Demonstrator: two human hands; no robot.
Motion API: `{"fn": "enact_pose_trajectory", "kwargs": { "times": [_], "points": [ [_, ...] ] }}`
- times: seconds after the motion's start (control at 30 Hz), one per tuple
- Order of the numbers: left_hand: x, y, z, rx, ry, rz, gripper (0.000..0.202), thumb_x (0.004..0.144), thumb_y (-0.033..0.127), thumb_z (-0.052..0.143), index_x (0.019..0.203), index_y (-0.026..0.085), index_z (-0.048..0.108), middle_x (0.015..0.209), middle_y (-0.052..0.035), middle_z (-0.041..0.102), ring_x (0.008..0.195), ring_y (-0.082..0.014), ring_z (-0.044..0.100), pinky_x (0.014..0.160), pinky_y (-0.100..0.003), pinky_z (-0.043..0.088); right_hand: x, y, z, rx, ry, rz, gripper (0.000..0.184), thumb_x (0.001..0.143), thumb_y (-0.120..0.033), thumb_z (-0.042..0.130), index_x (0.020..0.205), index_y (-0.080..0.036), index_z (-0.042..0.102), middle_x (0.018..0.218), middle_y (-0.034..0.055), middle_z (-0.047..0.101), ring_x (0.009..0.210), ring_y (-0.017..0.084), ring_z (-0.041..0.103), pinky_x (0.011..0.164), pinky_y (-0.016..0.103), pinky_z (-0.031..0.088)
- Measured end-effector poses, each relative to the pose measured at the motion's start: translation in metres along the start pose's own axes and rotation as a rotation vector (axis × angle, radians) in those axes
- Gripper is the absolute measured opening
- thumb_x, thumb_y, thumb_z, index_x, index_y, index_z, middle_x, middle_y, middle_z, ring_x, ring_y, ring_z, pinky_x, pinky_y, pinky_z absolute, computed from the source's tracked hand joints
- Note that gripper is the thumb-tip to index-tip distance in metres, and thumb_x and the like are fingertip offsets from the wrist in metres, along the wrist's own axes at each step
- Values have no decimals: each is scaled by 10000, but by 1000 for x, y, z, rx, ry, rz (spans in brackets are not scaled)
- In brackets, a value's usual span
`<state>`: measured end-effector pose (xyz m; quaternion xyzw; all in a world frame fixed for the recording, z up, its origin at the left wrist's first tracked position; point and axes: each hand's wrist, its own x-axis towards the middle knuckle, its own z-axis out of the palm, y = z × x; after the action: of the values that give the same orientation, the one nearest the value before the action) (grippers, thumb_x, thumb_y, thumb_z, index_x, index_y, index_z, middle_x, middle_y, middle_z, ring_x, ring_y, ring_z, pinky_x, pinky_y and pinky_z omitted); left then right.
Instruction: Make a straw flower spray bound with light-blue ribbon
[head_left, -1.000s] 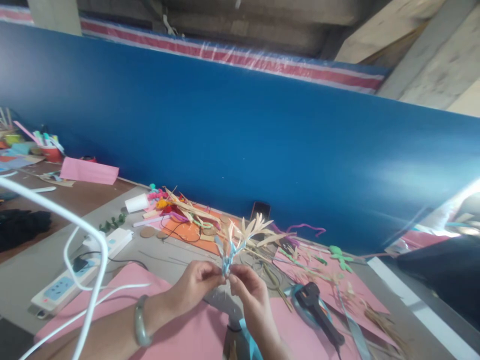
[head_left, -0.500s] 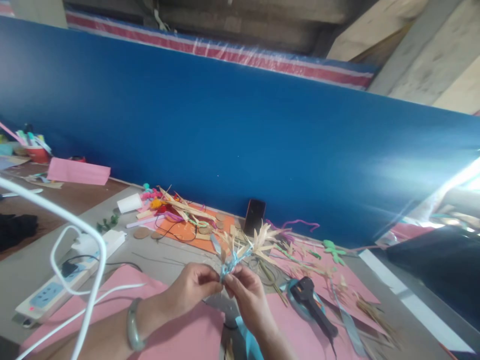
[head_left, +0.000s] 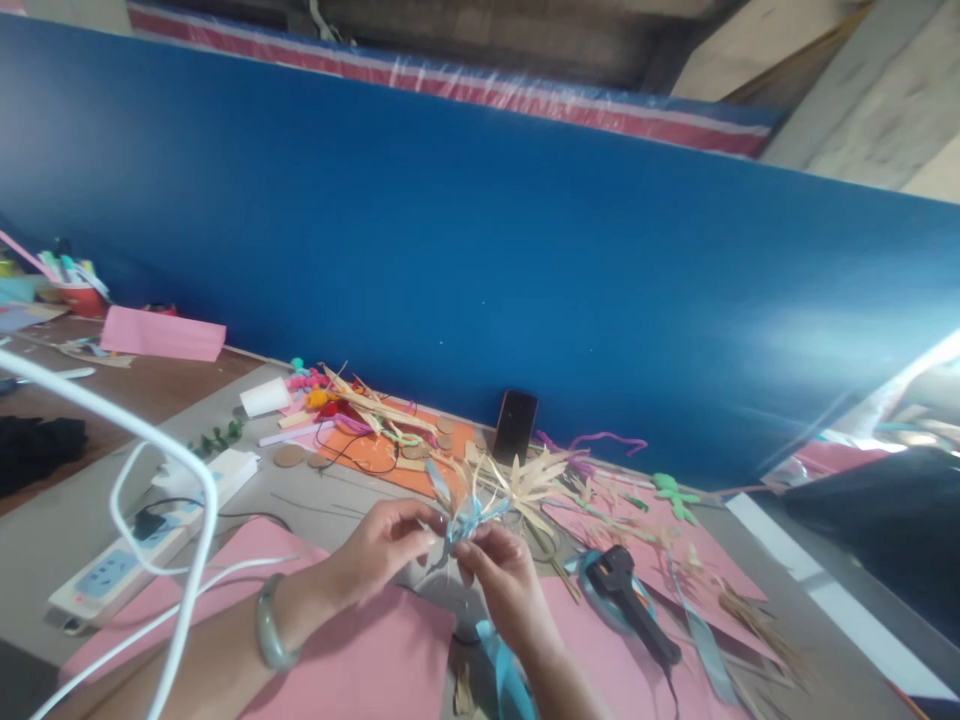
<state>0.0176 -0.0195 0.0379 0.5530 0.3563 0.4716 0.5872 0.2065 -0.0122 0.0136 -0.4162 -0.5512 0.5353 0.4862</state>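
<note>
At the bottom centre of the frame our left hand [head_left: 382, 545] and right hand [head_left: 504, 585] meet, each grip pinching the base of a straw bundle [head_left: 495, 495] tied with blue ribbon [head_left: 463, 520], held just above the pink paper [head_left: 375, 665] on the table [head_left: 75, 520]. Right of them lies a black glue gun [head_left: 630, 600]; at lower left, a power strip [head_left: 150, 545]. Farther back a phone [head_left: 516, 427] leans on the blue board [head_left: 480, 240]
</note>
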Motion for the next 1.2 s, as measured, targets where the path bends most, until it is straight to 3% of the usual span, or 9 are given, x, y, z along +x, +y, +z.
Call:
{"fn": "enact_pose_trajectory", "kwargs": {
  "times": [0.13,0.4,0.63,0.97,1.2],
  "points": [
    [1,4,-3,3,-36,-2,221,827,342,640,814,137,723,616,-6,575,592,-121,510,575,-237,401,-2,0,1,-41,-32,16,272,745,-402,769,686,-174,632,496,-48,556,467,92,471,517,225,381],
    [3,-5,-1,-100,-46,-20,220,759,333,740,814,124,702,677,-22,631,574,-111,524,577,-242,422,-5,-4,6,-60,-73,33,280,751,-422,759,682,-172,653,499,-40,558,458,96,487,501,223,401],
    [-1,-3,4,-149,-69,0,171,802,295,702,789,140,630,623,5,603,564,-100,518,577,-229,420,-6,-4,6,-104,-81,22,293,782,-425,723,658,-164,670,506,-16,595,462,106,520,500,221,420],
    [-3,-25,7,-69,125,39,217,788,301,711,710,165,560,589,14,618,561,-124,576,571,-237,461,-10,-17,14,-152,-58,-18,294,793,-428,721,650,-171,702,509,3,630,489,124,542,519,229,457],
    [-2,-37,7,-23,172,132,242,783,324,729,714,158,567,651,-2,639,576,-116,585,565,-221,459,-12,-20,18,-167,-29,-17,363,781,-472,720,583,-170,685,493,2,610,492,124,535,537,227,457]
  ]
}}
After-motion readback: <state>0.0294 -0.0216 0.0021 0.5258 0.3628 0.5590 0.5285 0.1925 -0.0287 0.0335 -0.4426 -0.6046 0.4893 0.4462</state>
